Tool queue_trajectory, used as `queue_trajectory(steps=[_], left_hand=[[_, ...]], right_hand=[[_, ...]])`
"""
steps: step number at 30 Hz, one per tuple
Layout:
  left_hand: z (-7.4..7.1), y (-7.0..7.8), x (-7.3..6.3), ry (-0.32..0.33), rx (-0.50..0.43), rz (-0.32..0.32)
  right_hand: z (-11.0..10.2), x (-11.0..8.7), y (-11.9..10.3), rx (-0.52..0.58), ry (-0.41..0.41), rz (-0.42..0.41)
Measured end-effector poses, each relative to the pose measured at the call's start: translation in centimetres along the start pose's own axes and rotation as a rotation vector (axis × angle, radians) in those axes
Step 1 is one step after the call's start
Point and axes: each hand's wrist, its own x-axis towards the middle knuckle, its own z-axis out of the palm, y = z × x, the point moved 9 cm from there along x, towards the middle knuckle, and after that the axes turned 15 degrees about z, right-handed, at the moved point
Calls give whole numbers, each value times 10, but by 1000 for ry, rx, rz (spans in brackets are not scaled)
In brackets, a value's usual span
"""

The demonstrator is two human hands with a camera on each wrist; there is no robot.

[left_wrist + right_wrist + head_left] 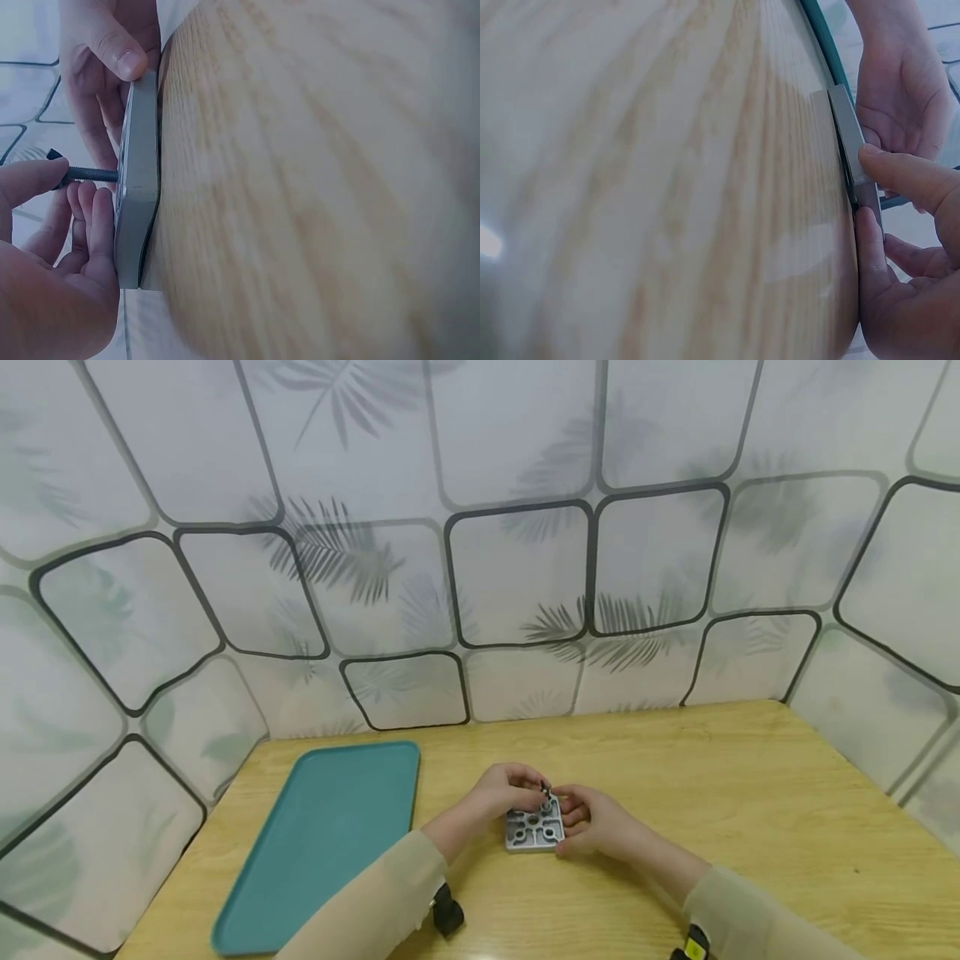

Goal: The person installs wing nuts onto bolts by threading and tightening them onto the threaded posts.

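Note:
A square grey metal plate (534, 838) with round holes and raised ribs lies flat on the wooden table. From its far right corner a dark bolt (93, 174) stands upright, its threaded shank showing in the left wrist view and its lower end hidden in the plate. My left hand (501, 793) pinches the bolt near its head between thumb and fingers. On the right side of the plate, my right hand (603, 827) grips the edge, its thumb at the near corner and its fingers along the side and far corner.
A teal tray (330, 843) with a raised rim lies on the left of the wooden table (712, 785). Behind the table hangs a patterned white curtain (517, 577). Black wrist straps (447, 912) sit at both sleeves.

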Motion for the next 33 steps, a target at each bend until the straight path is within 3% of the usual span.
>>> queue_trajectory(steps=[13,23,33], left_hand=[[2,1,0,-23,-18,-4],[-1,5,-4,89,81,-21],[0,6,-4,100,75,-10]], right_hand=[[0,0,1,0,0,4],[0,0,0,-2,-4,2],[0,-1,2,-11,-2,24]])
